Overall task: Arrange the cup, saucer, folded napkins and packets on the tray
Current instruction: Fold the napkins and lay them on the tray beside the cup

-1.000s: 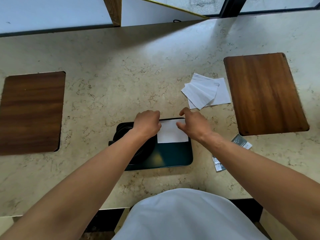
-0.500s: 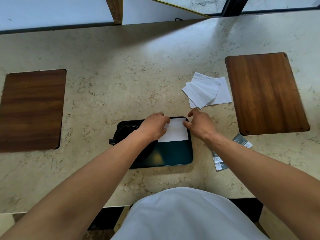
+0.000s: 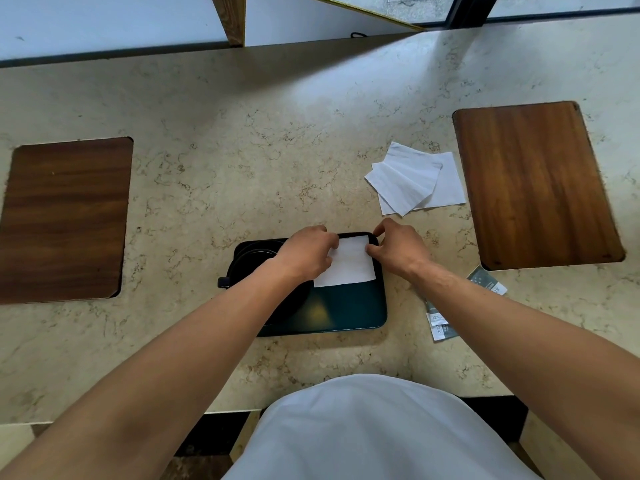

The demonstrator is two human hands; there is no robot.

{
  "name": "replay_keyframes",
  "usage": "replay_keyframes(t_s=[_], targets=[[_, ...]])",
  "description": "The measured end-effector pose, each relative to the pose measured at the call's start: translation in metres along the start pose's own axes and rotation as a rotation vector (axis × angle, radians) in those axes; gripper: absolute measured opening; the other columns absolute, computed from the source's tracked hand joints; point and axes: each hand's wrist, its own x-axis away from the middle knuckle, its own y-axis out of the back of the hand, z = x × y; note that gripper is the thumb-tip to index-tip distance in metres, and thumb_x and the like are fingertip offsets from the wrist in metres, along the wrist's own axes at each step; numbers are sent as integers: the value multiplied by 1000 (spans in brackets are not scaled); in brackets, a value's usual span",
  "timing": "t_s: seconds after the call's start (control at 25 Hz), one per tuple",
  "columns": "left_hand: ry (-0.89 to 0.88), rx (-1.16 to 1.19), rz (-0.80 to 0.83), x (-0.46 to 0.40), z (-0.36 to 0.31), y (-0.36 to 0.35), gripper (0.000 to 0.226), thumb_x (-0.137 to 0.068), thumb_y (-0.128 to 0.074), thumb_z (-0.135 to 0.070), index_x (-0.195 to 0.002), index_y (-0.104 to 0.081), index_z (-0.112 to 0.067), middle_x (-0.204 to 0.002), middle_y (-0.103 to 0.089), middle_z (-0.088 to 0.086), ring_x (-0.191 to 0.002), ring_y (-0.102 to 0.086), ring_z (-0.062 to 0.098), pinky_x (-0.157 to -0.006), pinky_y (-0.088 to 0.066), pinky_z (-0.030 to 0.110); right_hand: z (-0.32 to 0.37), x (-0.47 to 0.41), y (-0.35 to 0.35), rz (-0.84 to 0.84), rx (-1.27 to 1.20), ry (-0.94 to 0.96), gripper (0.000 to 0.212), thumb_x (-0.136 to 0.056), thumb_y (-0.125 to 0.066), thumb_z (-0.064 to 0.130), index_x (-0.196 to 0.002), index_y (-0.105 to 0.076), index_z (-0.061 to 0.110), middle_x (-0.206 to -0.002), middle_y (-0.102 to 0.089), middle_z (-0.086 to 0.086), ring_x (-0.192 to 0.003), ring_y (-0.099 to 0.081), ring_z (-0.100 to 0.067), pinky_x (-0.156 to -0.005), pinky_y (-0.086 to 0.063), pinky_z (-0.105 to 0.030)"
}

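A dark green tray lies on the marble counter in front of me. A white folded napkin lies on its far right part. My left hand grips the napkin's left edge with curled fingers. My right hand pinches its right edge at the tray's far right corner. A black cup and saucer sit on the tray's left side, mostly hidden under my left forearm. Loose white napkins lie fanned on the counter beyond. Grey packets lie right of the tray, partly under my right forearm.
A wooden board lies on the counter at the right, and another wooden board at the left. The counter's near edge runs just above my white shirt. A wall and window frames stand behind the counter.
Both hands have shifted slightly to the right over the tray's far edge, and the napkin has moved right with them into the tray's far right corner.
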Motion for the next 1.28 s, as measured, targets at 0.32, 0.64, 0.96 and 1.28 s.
replay_keyframes(t_s=[0.32, 0.64, 0.96, 1.28], targets=[[-1, 6, -9, -2, 0, 0, 30, -96, -61, -18, -125, -65, -18, -108, -56, 4, -102, -57, 25, -78, -41, 30, -2, -2, 2, 19, -1, 11, 36, -93, -69, 30, -126, -62, 16, -117, -70, -8, -102, -66, -25, -87, -57, -38], [-3, 6, -21, -2, 0, 1, 28, -96, -60, -19, -123, -66, -15, -110, -59, 6, -102, -57, 26, -77, -41, 30, -2, -1, 1, 26, -11, 0, 36, -93, -69, 31, -126, -62, 17, -116, -69, -8, -101, -66, -25, -87, -58, -39], [-9, 75, -119, -7, -10, 17, 28, -99, -57, -27, -122, -67, -14, -115, -64, 6, -106, -60, 25, -84, -51, 36, -3, 0, 16, -55, -71, 37, 38, -96, -62, 36, -127, -62, 15, -123, -65, -6, -110, -63, -24, -95, -54, -41], [-4, 157, -165, -43, -42, 41, 29, -99, -57, -24, -123, -66, -11, -118, -64, 8, -109, -59, 26, -89, -49, 36, -37, -5, 47, -161, -120, -47, 33, -97, -63, 26, -127, -63, 13, -121, -68, -8, -107, -65, -24, -93, -56, -39]])
